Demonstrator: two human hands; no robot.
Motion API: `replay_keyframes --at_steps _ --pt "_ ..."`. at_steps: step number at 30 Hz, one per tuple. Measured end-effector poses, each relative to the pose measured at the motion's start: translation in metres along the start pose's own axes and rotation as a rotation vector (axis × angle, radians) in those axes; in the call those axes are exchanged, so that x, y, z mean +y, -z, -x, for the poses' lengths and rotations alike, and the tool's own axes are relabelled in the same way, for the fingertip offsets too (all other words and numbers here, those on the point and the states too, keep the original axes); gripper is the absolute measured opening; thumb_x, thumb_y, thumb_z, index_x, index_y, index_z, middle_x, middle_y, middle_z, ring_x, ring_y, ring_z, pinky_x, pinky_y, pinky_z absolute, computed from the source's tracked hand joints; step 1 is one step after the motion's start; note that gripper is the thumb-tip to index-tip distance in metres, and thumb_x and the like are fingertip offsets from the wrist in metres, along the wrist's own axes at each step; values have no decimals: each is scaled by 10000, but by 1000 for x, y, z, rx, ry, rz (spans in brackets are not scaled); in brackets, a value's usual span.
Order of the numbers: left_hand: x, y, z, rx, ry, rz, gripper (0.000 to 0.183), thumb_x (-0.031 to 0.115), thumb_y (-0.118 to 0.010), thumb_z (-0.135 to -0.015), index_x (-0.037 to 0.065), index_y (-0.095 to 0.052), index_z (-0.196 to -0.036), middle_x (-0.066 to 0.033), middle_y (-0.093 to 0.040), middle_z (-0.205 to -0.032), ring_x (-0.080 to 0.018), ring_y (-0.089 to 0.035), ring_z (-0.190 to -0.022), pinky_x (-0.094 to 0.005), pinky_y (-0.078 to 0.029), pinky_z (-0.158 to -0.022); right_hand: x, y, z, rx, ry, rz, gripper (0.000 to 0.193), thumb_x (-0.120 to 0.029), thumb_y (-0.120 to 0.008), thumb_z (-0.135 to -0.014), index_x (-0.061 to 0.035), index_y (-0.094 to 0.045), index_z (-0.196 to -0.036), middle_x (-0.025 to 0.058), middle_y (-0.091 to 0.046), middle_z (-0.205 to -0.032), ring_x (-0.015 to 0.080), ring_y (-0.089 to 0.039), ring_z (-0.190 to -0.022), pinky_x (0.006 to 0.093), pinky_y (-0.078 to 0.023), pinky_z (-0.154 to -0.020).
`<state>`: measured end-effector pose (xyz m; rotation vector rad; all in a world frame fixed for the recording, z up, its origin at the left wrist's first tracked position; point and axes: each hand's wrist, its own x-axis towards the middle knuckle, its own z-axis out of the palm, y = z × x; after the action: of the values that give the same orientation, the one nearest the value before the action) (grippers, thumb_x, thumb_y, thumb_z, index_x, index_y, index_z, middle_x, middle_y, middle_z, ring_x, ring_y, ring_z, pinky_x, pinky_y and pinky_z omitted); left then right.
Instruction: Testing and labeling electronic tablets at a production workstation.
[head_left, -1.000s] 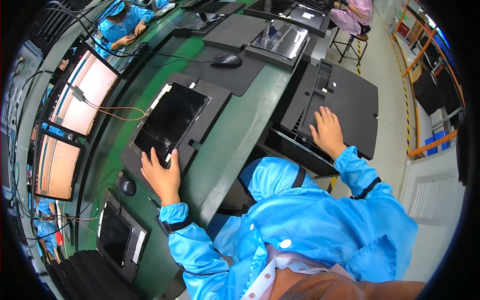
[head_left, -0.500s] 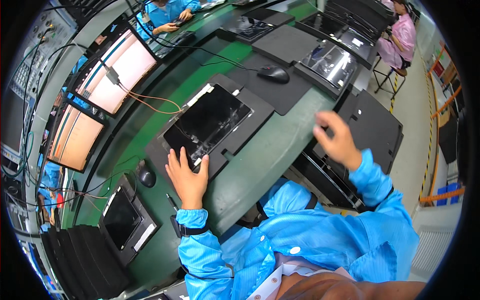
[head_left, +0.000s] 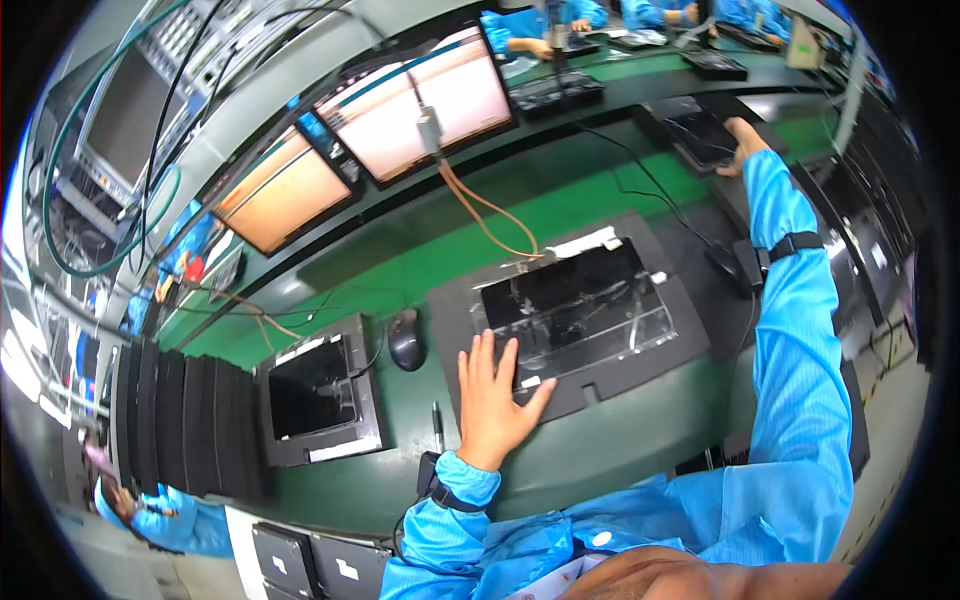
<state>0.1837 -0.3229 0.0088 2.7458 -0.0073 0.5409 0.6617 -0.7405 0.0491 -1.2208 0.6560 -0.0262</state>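
A glossy black display panel (head_left: 565,300) with clear film along its near side lies on a black foam pad (head_left: 660,362) in front of me. My left hand (head_left: 498,410) rests with spread fingers at the panel's near left corner. Far to the right, my right arm is stretched out. My right hand (head_left: 743,148) has thumb and fingers at the right end of a smaller dark display panel (head_left: 700,136), closed about its edge; the fingertips are partly hidden. That panel lies on a dark pad (head_left: 655,118).
Left of the pad are a black mouse (head_left: 406,340), a pen (head_left: 437,427), another display panel (head_left: 312,390) and a stack of black foam pads (head_left: 190,420). Another mouse (head_left: 727,268) is at right. Two lit monitors (head_left: 425,100) stand behind; co-workers' hands (head_left: 540,47) show at the far bench.
My right hand has gone from above the bench's near edge out to the far right panel. My left hand stays at the middle panel's corner. The view has turned.
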Motion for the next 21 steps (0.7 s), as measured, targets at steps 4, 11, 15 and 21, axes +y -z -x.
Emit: replay_keyframes --at_steps 4,11,15,21 --pt "9 8 -5 -40 -1 29 766 417 -807 -814 -2 -539 -1397 -298 -381 -1530 -456 -348 -1441 -576 -221 -1203 -5 8 -29 -64 8 238 673 -433 -718 -863 -115 -531 -1426 109 -401 -1558 401 -440 -1331 632 -433 -1004" --pt "7 5 -10 -46 13 20 769 383 -834 -791 -2 -544 -1391 -303 -395 -1522 -463 -382 -1419 -586 -238 -1194 6 -3 -76 55 253 1146 813 -593 -700 -878 -77 -502 -1475 135 -482 -1520 378 -610 -1138 518 -534 -895" --pt "7 5 -12 -50 3 18 772 368 -844 -780 6 -543 -1393 -295 -393 -1528 -455 -385 -1420 -589 -243 -1191 -3 15 -89 79 207 1226 633 -494 -627 -966 5 -599 -1355 153 -667 -1272 286 -710 -935 453 -535 -904" --pt "5 3 -8 -40 14 1 762 366 -838 -790 14 -542 -1397 -286 -388 -1536 -446 -379 -1428 -586 -244 -1192 -3 -1 -50 35 155 1370 644 -509 -646 -953 1 -617 -1344 142 -677 -1255 287 -709 -920 456 -533 -851"
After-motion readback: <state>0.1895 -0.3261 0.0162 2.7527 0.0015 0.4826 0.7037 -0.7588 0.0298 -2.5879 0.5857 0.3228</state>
